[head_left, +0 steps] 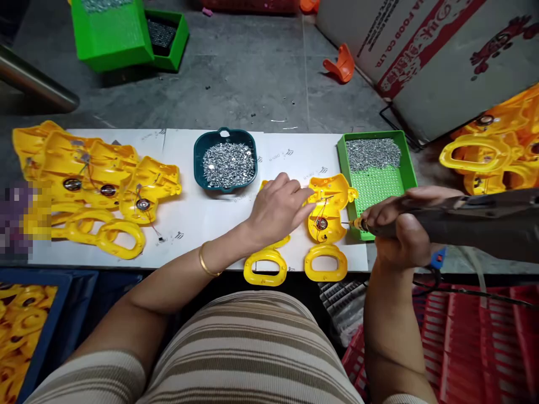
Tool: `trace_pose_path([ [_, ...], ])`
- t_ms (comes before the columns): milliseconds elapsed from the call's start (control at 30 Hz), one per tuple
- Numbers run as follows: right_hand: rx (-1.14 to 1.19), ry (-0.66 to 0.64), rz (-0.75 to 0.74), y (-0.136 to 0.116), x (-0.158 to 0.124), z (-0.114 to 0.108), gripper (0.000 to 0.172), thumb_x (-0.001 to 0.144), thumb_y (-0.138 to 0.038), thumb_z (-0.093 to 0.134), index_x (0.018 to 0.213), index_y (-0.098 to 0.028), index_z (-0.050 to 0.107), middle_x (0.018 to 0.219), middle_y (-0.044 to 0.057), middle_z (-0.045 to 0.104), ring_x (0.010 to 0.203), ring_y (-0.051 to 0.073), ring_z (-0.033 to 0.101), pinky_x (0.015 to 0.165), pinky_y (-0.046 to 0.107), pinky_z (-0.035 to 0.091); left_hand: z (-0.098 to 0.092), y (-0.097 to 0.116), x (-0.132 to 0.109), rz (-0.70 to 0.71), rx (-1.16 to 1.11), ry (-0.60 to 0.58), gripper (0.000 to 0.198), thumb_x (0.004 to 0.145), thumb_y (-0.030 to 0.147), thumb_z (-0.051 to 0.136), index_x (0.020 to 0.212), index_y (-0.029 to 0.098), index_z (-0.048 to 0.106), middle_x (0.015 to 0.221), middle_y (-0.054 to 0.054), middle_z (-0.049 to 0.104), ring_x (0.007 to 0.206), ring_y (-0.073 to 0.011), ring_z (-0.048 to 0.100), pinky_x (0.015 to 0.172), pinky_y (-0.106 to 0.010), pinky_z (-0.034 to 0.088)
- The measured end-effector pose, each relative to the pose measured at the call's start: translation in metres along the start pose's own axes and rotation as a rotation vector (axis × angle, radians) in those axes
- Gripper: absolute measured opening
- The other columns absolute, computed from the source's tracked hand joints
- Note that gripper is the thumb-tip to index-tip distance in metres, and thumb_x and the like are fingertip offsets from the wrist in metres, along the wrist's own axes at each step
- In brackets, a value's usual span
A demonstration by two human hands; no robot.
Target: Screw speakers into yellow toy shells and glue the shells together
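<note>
Clock directions run from the yellow plastic half-shell, which lies hollow side up on the long white printed sheet. A large white cardboard carton with red print stands well apart at 1 o'clock; a pile of yellow plastic shells sits at 9. The long dark power driver enters from 3, the right hand wrapped around its front. The step in hand looks like working its bit at the shell's 4 o'clock edge; contact is too small to tell. A shallow green plastic tray at 2 crowds the bit. The left hand, at 9, has curled fingers by the shell's edge; I cannot tell whether they pinch it. The next move seems to call for a steady shell, the bit clear of its thin loose wires.
</note>
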State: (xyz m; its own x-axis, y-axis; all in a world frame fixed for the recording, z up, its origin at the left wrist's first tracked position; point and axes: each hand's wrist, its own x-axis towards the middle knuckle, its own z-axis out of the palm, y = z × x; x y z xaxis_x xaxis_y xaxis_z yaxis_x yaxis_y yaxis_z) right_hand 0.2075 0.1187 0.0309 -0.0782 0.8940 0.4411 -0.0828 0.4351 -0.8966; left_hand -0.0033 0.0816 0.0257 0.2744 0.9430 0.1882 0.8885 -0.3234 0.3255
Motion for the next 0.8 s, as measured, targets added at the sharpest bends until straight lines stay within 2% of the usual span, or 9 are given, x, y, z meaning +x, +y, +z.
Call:
trace_pose_path([
  [100, 0.084, 0.066, -0.128, 0.002, -0.004, 0.002, 0.025, 0.071, -0.032, 0.072, 0.094, -0.025, 0.063, 0.053, -0.007, 0.051, 0.036, 0.013, 0.045, 0.039, 0.031, 0.043, 0.017, 0.013, 0.020, 0.012, -0.033, -0.042, 0.036, 0.093, 0.042, 0.057, 0.115, 0.016, 0.065, 0.103, -0.010, 0.067, 0.098, -0.0259, 0.051, 0.079, -0.036, 0.044],
  [233, 0.108, 0.046, -0.165, -0.002, -0.004, 0.002, 0.026, 0.071, -0.028, 0.071, 0.097, -0.027, 0.066, 0.052, -0.007, 0.052, 0.036, 0.012, 0.046, 0.037, 0.030, 0.044, 0.032, 0.018, 0.031, 0.007, -0.095, -0.116, 0.021, 0.095, 0.030, 0.054, 0.098, 0.017, 0.071, 0.096, -0.008, 0.070, 0.096, -0.0237, 0.056, 0.080, -0.035, 0.046],
  [333, 0.090, 0.076, -0.177, 0.003, -0.003, 0.000, 0.027, 0.073, -0.027, 0.070, 0.099, -0.029, 0.067, 0.052, -0.007, 0.052, 0.036, 0.012, 0.047, 0.037, 0.028, 0.044, 0.033, 0.017, 0.031, -0.009, -0.201, -0.134, 0.024, 0.096, 0.022, 0.048, 0.092, 0.017, 0.071, 0.095, -0.006, 0.072, 0.091, -0.0201, 0.062, 0.079, -0.034, 0.048],
  [433, 0.081, 0.094, -0.141, 0.010, -0.005, 0.002, 0.023, 0.076, -0.031, 0.068, 0.099, -0.029, 0.067, 0.053, -0.007, 0.051, 0.036, 0.011, 0.044, 0.037, 0.026, 0.043, 0.030, 0.019, 0.029, -0.040, -0.371, -0.153, 0.025, 0.096, 0.019, 0.046, 0.097, 0.018, 0.072, 0.098, -0.005, 0.073, 0.089, -0.0172, 0.066, 0.080, -0.031, 0.050],
  [600, 0.063, 0.103, -0.118, 0.016, -0.018, 0.011, 0.024, 0.076, -0.036, 0.070, 0.099, -0.031, 0.065, 0.052, -0.006, 0.049, 0.035, 0.012, 0.043, 0.036, 0.028, 0.042, 0.030, 0.024, 0.029, -0.245, -0.695, -0.278, 0.029, 0.095, 0.017, 0.044, 0.108, 0.019, 0.070, 0.094, -0.002, 0.074, 0.062, -0.0094, 0.064, 0.065, -0.024, 0.052],
  [667, 0.057, 0.069, -0.113, 0.017, -0.023, 0.011, 0.025, 0.078, -0.038, 0.070, 0.102, -0.031, 0.064, 0.052, -0.006, 0.049, 0.036, 0.013, 0.045, 0.038, 0.029, 0.043, 0.031, 0.026, 0.029, -0.230, -0.669, -0.264, 0.030, 0.095, 0.017, 0.044, 0.110, 0.018, 0.070, 0.096, -0.003, 0.073, 0.068, -0.0106, 0.065, 0.068, -0.025, 0.053],
  [800, 0.067, 0.033, -0.114, 0.019, -0.027, 0.009, 0.028, 0.079, -0.034, 0.070, 0.106, -0.031, 0.064, 0.055, -0.006, 0.051, 0.038, 0.013, 0.047, 0.040, 0.029, 0.045, 0.038, 0.030, 0.024, -0.074, -0.351, -0.222, 0.032, 0.092, 0.018, 0.051, 0.121, 0.018, 0.066, 0.097, -0.006, 0.069, 0.090, -0.0184, 0.065, 0.077, -0.030, 0.052],
])
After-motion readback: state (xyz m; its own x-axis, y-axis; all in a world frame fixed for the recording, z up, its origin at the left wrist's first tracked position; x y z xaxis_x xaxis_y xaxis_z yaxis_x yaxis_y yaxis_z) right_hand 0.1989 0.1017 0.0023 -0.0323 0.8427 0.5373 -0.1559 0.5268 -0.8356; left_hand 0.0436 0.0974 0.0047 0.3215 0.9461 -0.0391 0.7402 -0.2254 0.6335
